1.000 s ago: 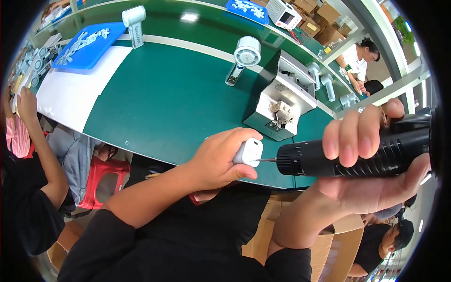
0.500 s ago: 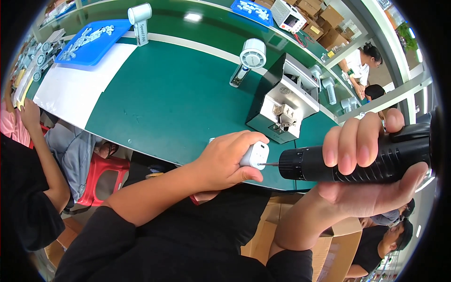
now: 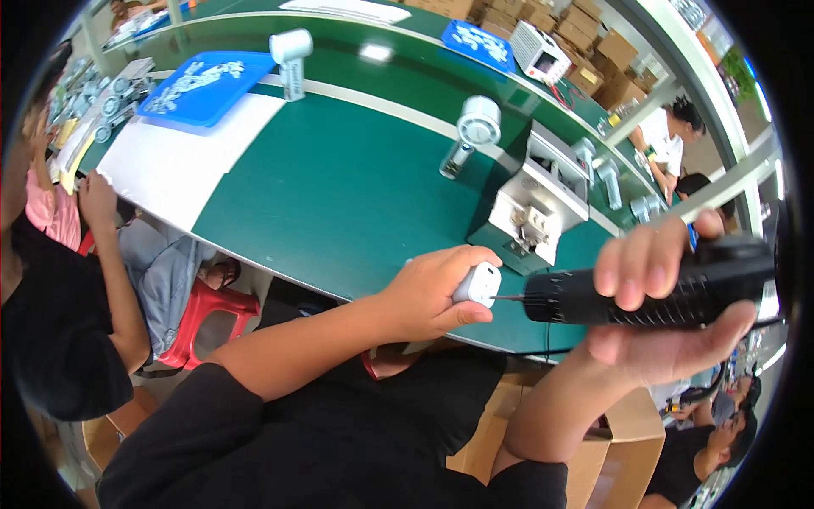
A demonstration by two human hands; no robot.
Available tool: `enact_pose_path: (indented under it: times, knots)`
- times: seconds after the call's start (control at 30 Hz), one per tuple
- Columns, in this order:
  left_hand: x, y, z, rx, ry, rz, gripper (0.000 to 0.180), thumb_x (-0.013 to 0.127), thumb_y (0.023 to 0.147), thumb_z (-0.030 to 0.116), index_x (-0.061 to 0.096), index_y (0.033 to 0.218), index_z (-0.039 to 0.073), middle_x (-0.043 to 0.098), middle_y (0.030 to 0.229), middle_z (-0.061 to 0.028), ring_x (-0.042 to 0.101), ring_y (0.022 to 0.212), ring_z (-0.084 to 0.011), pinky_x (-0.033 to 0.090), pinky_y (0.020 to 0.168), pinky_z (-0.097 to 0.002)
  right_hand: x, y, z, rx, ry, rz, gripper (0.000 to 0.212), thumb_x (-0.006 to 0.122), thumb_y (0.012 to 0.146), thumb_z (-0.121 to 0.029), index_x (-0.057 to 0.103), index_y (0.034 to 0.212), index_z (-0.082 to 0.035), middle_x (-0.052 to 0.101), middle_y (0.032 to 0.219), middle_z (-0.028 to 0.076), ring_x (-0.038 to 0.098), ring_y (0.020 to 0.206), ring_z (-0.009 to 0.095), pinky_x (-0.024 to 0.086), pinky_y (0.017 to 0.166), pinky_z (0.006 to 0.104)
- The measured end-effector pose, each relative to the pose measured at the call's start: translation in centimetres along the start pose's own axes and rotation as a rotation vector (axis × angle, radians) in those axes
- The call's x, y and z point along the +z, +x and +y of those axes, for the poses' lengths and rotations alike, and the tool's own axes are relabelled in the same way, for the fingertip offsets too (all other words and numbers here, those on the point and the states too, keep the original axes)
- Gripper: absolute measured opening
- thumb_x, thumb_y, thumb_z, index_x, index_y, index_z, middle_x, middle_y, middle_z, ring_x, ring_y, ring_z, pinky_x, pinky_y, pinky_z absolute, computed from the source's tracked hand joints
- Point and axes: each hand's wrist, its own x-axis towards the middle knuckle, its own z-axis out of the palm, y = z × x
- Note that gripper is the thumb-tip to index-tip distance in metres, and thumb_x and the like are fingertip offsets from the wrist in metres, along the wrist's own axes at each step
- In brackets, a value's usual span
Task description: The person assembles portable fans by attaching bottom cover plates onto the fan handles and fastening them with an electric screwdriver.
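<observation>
My left hand [image 3: 432, 293] is closed around a pale grey-white handheld fan handle [image 3: 476, 285]. Its end face, with a small slot and holes, is turned to the right. A black electric screwdriver [image 3: 653, 293] is in my right hand [image 3: 644, 280], fingers over the top and thumb beneath. It lies roughly level, and its thin bit [image 3: 509, 298] meets the lower part of the handle's end face. Whether a screw is under the tip is too small to tell. Most of the handle is hidden inside my left palm.
Beyond my hands a metal fixture box [image 3: 534, 204] stands on the green table [image 3: 339, 195], beside an upright handheld fan [image 3: 479, 123]. Another fan [image 3: 291, 59] stands near a blue tray [image 3: 212, 110] of small white parts. A cardboard box [image 3: 627, 441] is below my right arm. A co-worker [image 3: 59, 339] sits left.
The whole scene has shifted right and slightly down in the picture. Both hands keep their holds, and the bit still touches the handle's end face.
</observation>
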Motion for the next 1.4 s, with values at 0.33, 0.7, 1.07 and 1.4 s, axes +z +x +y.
enact_pose_path:
  times: [0.33, 0.7, 1.07, 1.4]
  knots:
    - [-15.7, 3.6, 0.0, -0.197, 0.479, 0.091, 0.021, 0.053, 0.075, 0.019, 0.060, 0.090, 0.005, 0.060, 0.076, -0.0128, 0.058, 0.070, -0.0272, 0.046, 0.064, -0.0376, -4.3, -2.1, 2.7, 0.130, -0.364, 0.267, 0.057, 0.062, 0.085, -0.028, 0.039, 0.125, 0.006, 0.054, 0.075, 0.013, 0.056, 0.065, 0.021, 0.051, 0.064, 0.0335]
    - [-26.7, 0.1, -11.1, -0.388, 1.345, -0.210, 0.032, 0.056, 0.079, 0.034, 0.063, 0.090, 0.004, 0.064, 0.083, -0.0162, 0.061, 0.087, -0.0324, 0.050, 0.074, -0.0448, -7.1, -5.3, 9.3, 0.180, -0.441, 0.445, 0.038, 0.059, 0.087, -0.002, 0.045, 0.123, 0.002, 0.063, 0.100, 0.014, 0.062, 0.091, 0.022, 0.048, 0.090, 0.0358]
    - [-11.2, 6.3, -12.5, -0.205, 0.414, 0.139, 0.013, 0.059, 0.080, 0.010, 0.062, 0.090, 0.004, 0.061, 0.089, -0.0124, 0.060, 0.083, -0.0280, 0.048, 0.073, -0.0361, -7.0, -7.0, 12.4, 0.278, -0.442, 0.681, 0.042, 0.060, 0.084, 0.003, 0.046, 0.124, 0.000, 0.058, 0.118, 0.011, 0.052, 0.113, 0.018, 0.038, 0.099, 0.0318]
    - [-9.2, 5.7, -15.7, -0.337, 0.208, 0.220, 0.013, 0.057, 0.084, 0.000, 0.061, 0.095, 0.002, 0.059, 0.085, -0.0052, 0.054, 0.070, -0.0111, 0.047, 0.064, -0.0248, -3.8, -6.6, 2.6, -0.859, -1.121, 0.411, 0.029, 0.050, 0.091, -0.020, 0.042, 0.108, 0.002, 0.054, 0.092, 0.018, 0.057, 0.067, 0.026, 0.050, 0.056, 0.0296]
